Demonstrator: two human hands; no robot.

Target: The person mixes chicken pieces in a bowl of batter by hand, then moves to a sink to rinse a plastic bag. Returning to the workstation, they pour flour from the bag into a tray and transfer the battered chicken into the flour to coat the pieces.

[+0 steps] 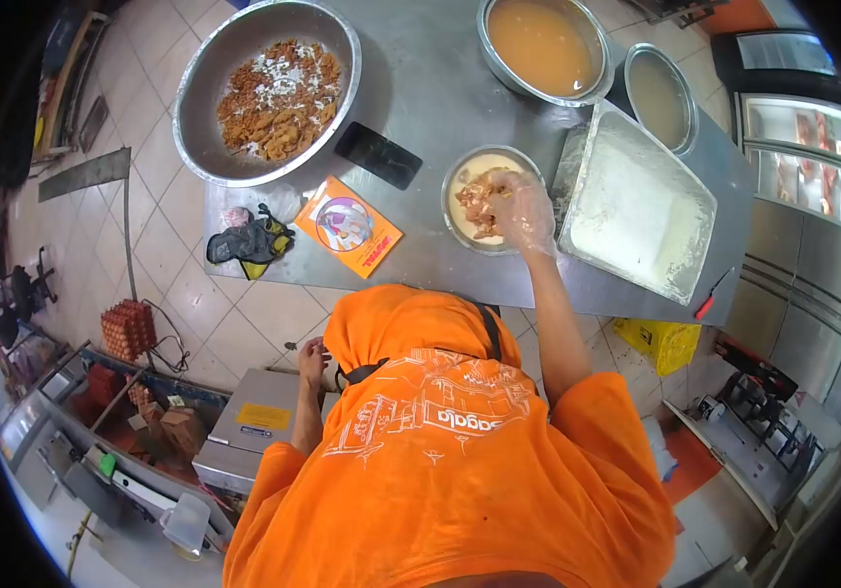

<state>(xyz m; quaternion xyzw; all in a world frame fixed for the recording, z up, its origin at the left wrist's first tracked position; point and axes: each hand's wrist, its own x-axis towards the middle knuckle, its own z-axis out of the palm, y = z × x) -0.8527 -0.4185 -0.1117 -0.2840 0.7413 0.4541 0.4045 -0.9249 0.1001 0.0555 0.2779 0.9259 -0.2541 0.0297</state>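
My right hand point(523, 211), in a clear plastic glove, reaches into a small steel bowl point(452, 186) on the steel table point(440, 93). The bowl holds pale batter and meat pieces point(474, 206), and my fingers close on them. A rectangular tray of white flour point(636, 206) sits just right of the bowl. My left hand point(312, 358) hangs at my side below the table edge with loosely bent fingers, holding nothing, above a grey metal box point(259, 421). My orange shirt fills the lower middle of the view.
A large round pan of breaded pieces point(264, 88) sits far left. Around the bowl lie a black phone point(378, 155), an orange packet point(347, 225) and a black bundle point(249, 243). A bowl of orange liquid point(543, 44) and a pot point(662, 93) stand behind. Egg trays point(128, 330) rest on the floor.
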